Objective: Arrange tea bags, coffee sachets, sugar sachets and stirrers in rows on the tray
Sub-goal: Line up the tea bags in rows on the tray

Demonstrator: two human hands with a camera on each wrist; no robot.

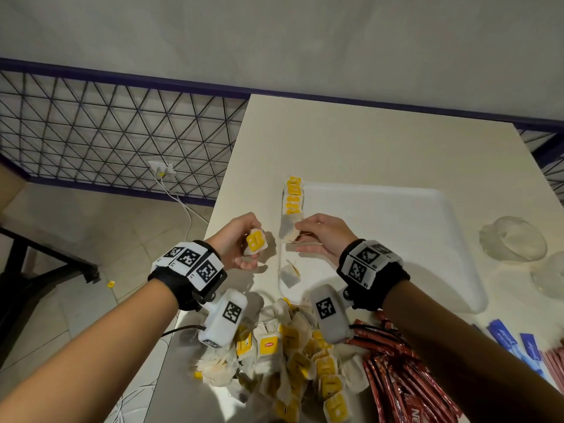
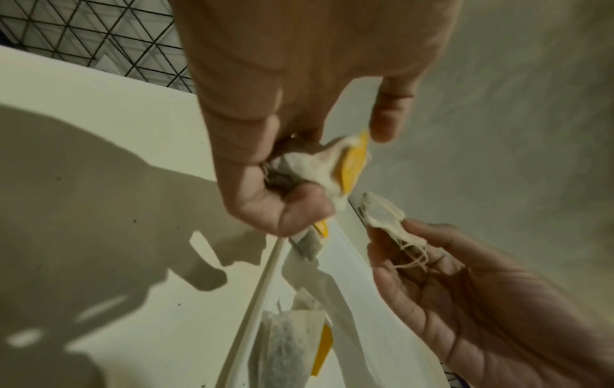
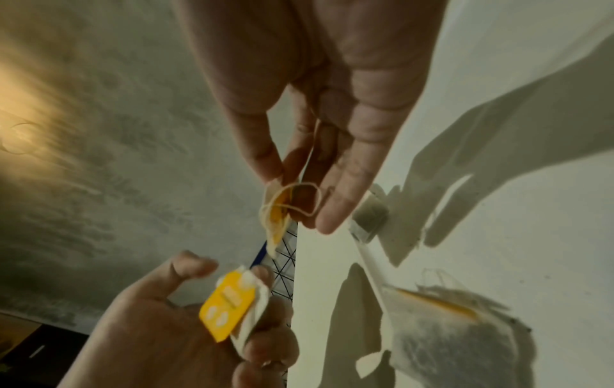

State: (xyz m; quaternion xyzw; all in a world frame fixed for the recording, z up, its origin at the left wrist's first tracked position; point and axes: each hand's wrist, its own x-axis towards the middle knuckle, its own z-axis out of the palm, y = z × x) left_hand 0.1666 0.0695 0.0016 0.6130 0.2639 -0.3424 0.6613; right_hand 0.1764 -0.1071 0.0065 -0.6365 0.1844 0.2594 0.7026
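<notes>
Yellow-tagged tea bag (image 1: 255,243) pinched in left hand (image 1: 236,242); right hand (image 1: 320,236) pinches another tea bag (image 1: 288,228) by its string, nearer the row's (image 1: 293,195) open end, just ahead; row runs away along tray's (image 1: 427,209) left edge.

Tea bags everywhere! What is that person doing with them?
The person is lining tea bags up on a white tray. A short row of tea bags already lies along the tray's left edge. The left hand holds a tea bag with a yellow tag, and the right hand pinches another tea bag at the row's near end. A big pile still waits on the table.
</notes>
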